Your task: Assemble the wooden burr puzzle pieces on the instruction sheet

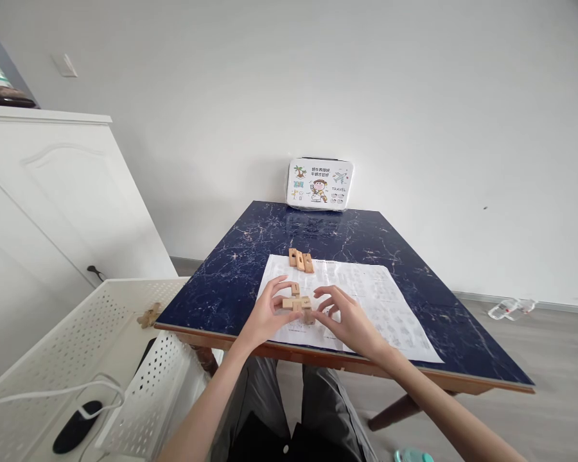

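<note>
Several notched wooden puzzle pieces (296, 303) are fitted together in a cross shape, low over the printed paper sheet (366, 295). My left hand (268, 308) grips the cluster from the left, its thumb along the near side and its index finger by the upright piece at the far end. From the right, my right hand (341, 314) has its thumb against the lower right block, with the other fingers curled just beyond it. Exact fingertip contact there is partly hidden. Three loose notched wooden pieces (300, 260) lie side by side at the sheet's far edge.
The blue marbled table (231, 269) bears a white cartoon-printed case (320, 185) against the wall. A white perforated bin (139, 398) with cables stands left, beside a white cabinet (67, 192). Clear plastic items (510, 309) lie on the floor at right.
</note>
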`<state>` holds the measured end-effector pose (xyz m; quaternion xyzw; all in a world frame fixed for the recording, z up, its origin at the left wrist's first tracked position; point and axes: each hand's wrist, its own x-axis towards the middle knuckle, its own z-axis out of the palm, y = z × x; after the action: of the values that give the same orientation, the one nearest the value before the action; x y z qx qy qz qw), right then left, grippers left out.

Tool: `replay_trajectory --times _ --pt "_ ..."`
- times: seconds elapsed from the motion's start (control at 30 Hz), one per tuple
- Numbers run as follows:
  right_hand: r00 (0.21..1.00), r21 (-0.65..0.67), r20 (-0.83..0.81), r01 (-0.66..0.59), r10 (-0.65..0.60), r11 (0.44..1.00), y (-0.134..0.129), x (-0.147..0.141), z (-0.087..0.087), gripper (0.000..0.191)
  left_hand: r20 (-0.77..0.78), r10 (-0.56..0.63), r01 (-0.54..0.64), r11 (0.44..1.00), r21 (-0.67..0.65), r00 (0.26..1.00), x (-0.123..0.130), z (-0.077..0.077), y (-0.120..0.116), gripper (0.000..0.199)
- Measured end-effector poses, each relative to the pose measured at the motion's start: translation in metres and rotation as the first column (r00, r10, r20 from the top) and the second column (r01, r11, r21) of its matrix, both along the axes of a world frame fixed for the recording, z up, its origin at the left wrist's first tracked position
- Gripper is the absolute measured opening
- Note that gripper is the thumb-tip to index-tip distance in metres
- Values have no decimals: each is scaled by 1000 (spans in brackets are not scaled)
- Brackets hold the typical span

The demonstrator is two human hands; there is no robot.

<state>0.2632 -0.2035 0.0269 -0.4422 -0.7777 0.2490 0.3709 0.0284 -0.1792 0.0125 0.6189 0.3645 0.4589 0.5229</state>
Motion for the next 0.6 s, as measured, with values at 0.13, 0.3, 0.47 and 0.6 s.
replay_trajectory --times 0.13,0.3,0.47,0.6 --pt "988 20 140 62 -64 998 3 -1 -15 38 -5 96 -96 995 14 995 1 -3 4 82" --pt "953 55 294 65 -78 996 3 -11 -18 51 35 79 -79 997 0 996 1 -7 6 82" --pt "924 62 363 108 -123 992 11 -15 -18 37 -35 87 -85 995 58 996 -1 -12 10 71" --pt "932 71 305 184 -197 980 20 -8 -23 25 -61 87 -83 995 59 994 -2 -13 11 65"
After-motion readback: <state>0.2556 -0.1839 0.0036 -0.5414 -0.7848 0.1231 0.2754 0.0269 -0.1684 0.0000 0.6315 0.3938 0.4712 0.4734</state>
